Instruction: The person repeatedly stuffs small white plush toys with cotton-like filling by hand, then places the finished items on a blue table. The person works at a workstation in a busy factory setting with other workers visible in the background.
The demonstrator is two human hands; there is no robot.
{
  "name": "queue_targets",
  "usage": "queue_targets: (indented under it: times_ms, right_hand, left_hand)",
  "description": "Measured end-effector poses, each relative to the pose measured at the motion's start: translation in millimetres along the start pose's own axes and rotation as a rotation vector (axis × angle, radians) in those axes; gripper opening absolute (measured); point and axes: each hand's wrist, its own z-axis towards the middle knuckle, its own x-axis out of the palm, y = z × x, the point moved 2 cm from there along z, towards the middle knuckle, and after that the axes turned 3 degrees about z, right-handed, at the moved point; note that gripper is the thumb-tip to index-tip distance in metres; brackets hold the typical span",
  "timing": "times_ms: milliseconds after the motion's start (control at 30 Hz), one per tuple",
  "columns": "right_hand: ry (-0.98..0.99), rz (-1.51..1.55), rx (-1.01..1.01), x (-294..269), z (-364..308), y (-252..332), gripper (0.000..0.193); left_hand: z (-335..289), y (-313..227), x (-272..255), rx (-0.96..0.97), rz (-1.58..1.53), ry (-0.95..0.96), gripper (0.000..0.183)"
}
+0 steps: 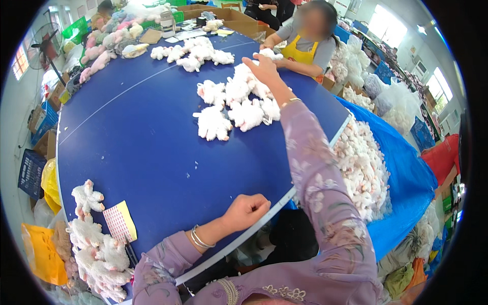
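My right hand (265, 72) stretches far over the blue table, fingers apart, above a cluster of fluffy white plush toys (246, 114). Just past its fingertips is another white plush toy (269, 53), close to the hands of a person across the table. No toy is plainly gripped in my right hand. My left hand (246, 211) rests curled into a loose fist at the table's near edge; nothing shows in it. More white plush toys (99, 249) lie heaped at the near left, beside a sheet of small pink-marked labels (120, 222).
A person in a yellow apron (300, 51) is at the table's far right. White toys (195, 53) lie farther back on the blue table (127, 137). On my right, a blue sheet (406, 178) holds a big heap of white plush pieces (358, 162). Coloured plush (109, 43) piles up far left.
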Motion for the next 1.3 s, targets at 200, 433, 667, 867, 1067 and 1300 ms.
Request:
queue_targets:
  times_ms: [200, 433, 667, 867, 1067, 1300]
  right_hand:
    - [0.346, -0.190, 0.036, 79, -53, -22, 0.065]
    - [0.491, -0.047, -0.252, 19, -152, 22, 0.052]
    - [0.046, 0.321, -0.156, -78, -210, 65, 0.037]
    - [0.338, 0.098, -0.025, -103, -353, 53, 0.041]
    - [0.260, 0.184, 0.188, -99, -386, 60, 0.039]
    - [-0.169, 0.516, -0.006, -150, -411, 108, 0.028]
  left_hand:
    - [1, 4, -5, 0.046, 0.010, -0.011, 0.015]
    - [6, -12, -20, 0.334, 0.245, -0.296, 0.009]
    - [0, -10, -52, 0.456, 0.707, -0.340, 0.031]
    - [-2, 2, -39, 0.320, 0.711, -0.324, 0.026]
    - [-17, -23, -21, 0.481, 0.660, -0.514, 0.032]
    - [-37, 4, 10, -0.151, -0.591, 0.055, 0.045]
